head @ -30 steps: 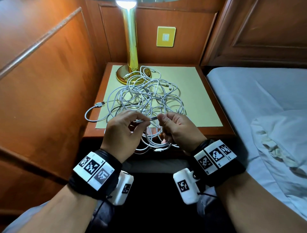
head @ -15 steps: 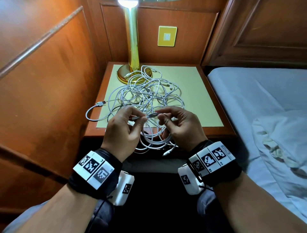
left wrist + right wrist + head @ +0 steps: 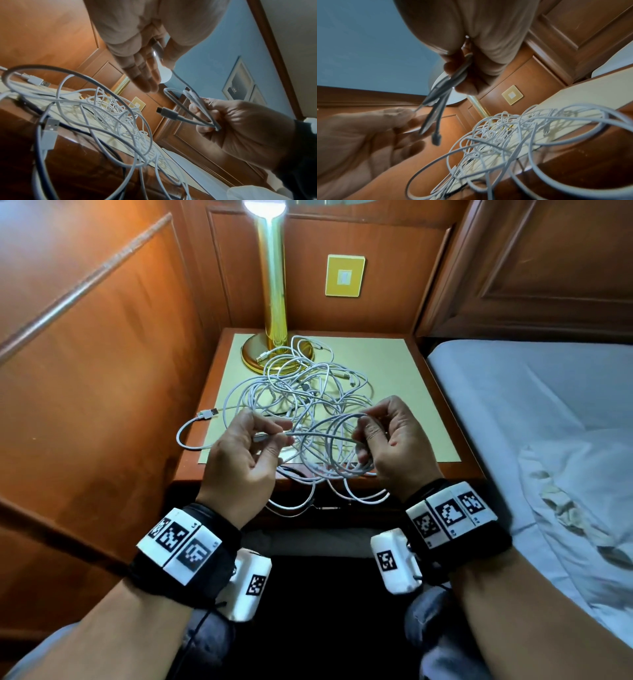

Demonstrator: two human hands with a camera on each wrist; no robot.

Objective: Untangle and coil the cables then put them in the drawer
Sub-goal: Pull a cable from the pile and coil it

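Note:
A tangle of white cables (image 3: 301,392) lies on the nightstand's yellow mat (image 3: 394,378), and some loops hang over the front edge (image 3: 359,496). My right hand (image 3: 366,433) grips a few small loops of one cable (image 3: 197,108); its small plug (image 3: 167,112) sticks out of the fist. A taut strand runs from there to my left hand (image 3: 270,436), which pinches it between thumb and fingers (image 3: 412,112). Both hands hover just above the front of the nightstand. The same held loops (image 3: 452,79) and hanging plug (image 3: 435,138) appear in the right wrist view.
A gold lamp (image 3: 274,302) stands at the back left of the mat, with cable lying on its base. A USB plug (image 3: 207,414) reaches over the mat's left edge. Wood panelling closes the left side; a bed (image 3: 531,412) lies to the right.
My hands have moved apart, stretching the cable between them. The right hand rose and turned, and now holds small loops of cable rather than only the plug end.

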